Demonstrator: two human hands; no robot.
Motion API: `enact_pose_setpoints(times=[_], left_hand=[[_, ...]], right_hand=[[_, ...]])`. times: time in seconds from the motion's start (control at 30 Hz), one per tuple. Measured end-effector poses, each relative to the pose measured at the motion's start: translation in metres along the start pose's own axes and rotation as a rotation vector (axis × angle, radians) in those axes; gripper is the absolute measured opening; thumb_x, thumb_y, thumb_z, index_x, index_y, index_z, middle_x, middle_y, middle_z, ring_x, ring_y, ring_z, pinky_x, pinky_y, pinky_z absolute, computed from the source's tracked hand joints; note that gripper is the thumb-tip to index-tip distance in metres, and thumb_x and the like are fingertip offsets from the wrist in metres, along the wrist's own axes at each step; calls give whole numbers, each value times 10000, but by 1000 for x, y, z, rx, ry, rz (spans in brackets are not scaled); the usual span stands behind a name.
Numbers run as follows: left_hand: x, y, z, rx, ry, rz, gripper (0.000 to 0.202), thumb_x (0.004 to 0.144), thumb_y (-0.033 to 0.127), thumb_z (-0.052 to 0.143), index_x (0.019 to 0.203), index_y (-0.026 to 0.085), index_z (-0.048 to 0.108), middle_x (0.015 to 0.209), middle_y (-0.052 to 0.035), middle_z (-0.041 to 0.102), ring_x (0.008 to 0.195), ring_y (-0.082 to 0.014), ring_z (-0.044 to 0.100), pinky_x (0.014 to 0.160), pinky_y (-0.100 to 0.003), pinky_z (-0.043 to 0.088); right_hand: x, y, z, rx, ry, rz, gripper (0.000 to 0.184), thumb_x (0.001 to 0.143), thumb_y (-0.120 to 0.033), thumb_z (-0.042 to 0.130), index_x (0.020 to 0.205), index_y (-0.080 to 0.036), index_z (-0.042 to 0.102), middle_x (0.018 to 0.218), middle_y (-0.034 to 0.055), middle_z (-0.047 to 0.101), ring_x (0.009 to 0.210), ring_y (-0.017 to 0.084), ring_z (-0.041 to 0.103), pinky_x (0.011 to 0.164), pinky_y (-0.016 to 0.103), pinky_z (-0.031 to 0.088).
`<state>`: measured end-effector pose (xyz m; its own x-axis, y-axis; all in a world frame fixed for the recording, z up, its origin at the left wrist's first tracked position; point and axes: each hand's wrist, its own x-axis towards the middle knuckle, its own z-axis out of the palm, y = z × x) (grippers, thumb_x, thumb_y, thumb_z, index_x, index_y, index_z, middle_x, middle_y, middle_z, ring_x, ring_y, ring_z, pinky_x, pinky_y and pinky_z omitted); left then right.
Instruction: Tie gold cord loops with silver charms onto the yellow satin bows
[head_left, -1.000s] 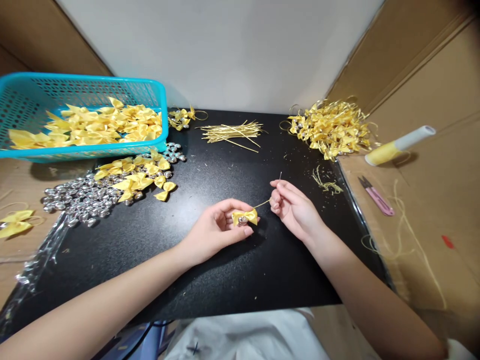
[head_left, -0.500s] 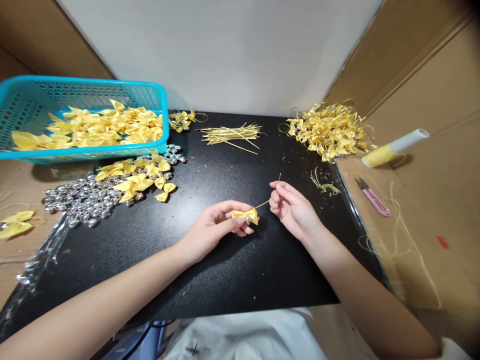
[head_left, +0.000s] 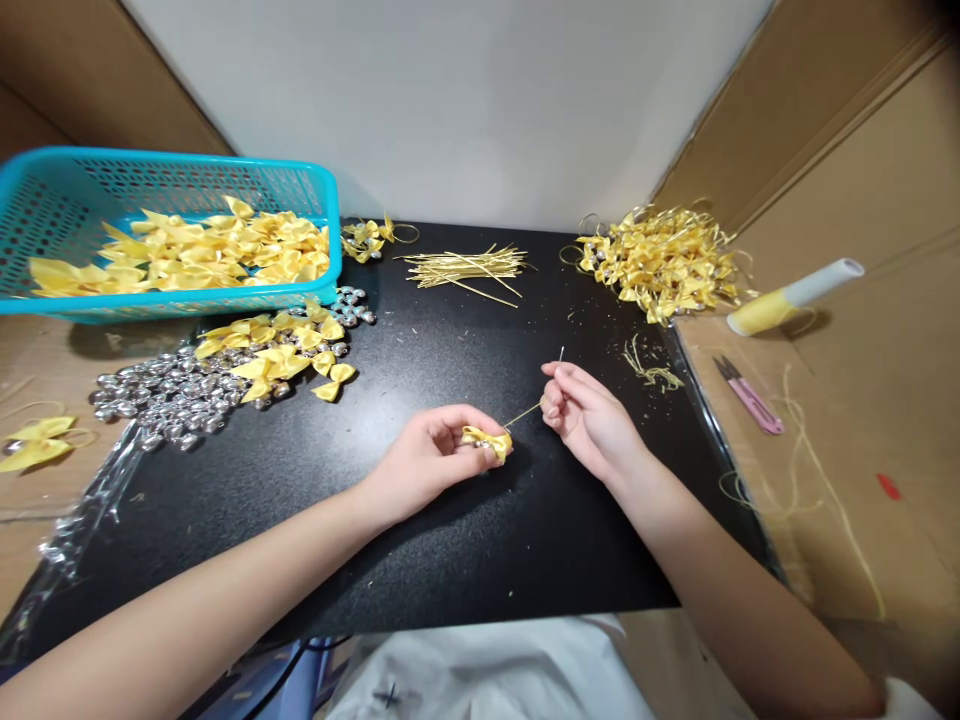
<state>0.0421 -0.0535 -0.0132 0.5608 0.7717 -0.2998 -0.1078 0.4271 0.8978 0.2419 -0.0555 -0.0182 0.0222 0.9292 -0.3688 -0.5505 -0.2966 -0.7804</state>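
Note:
My left hand (head_left: 431,455) is closed around a small yellow satin bow (head_left: 487,441) with a silver bell under it, just above the black mat (head_left: 420,540). My right hand (head_left: 589,415) pinches a thin gold cord (head_left: 525,410) that runs from the bow up past my fingers. The two hands are a few centimetres apart near the mat's middle.
A turquoise basket (head_left: 172,180) of yellow bows stands at back left. Loose bows (head_left: 277,350) and silver bells (head_left: 172,395) lie left. Cut gold cords (head_left: 465,266) lie at the back, finished bows (head_left: 664,260) at back right. A thread spool (head_left: 795,297) and pink snips (head_left: 750,395) lie on cardboard.
My left hand has turned the bow downward and closed more tightly over it. My right hand has hardly moved, still holding the cord.

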Motion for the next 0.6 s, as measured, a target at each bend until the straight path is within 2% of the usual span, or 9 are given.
enact_pose_setpoints(times=[0.23,0.4,0.6], left_hand=[[-2,1,2,-33,-63,-63,293,690,182,813,974,169,742,868,-34,771,765,-124,694,777,-244,525],[-1,3,1,-11,-38,-20,234,758,264,768,968,162,760,841,-53,774,736,-133,694,726,-238,542],[-1,3,1,-31,-19,-43,227,758,279,767,957,168,769,875,-68,778,751,-152,699,740,-258,544]], right_hand=[[0,-5,1,32,22,-37,294,619,-327,813,807,-187,635,531,-77,510,494,65,463,464,185,341],[0,-2,0,19,6,-25,259,661,-328,792,819,-194,636,548,-72,506,508,72,471,467,194,352],[1,-1,-1,7,-1,-20,271,660,-345,794,823,-199,634,552,-74,507,513,74,473,474,197,362]])
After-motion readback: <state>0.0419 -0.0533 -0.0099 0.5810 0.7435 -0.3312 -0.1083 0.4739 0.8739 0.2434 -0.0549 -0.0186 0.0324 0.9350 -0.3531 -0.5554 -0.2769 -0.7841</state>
